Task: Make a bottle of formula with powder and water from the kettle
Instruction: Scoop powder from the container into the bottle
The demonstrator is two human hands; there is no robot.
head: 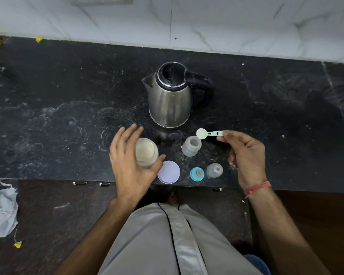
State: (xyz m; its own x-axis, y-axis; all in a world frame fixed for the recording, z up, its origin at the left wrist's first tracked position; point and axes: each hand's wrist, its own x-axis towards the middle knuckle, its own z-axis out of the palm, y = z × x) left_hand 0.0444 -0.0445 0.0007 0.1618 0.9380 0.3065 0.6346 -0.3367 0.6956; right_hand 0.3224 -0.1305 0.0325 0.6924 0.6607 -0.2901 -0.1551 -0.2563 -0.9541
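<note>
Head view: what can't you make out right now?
- Kettle: lid shut, water level hidden.
- Bottle: contents unclear, the view is too small and hazy.
- Jar: left side hidden behind the left hand.
- Scoop: handle end hidden in the right hand.

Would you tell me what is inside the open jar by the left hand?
The jar holds pale cream powder, seen through its open mouth. The left hand covers its near side, so how deep the powder goes cannot be seen.
</note>
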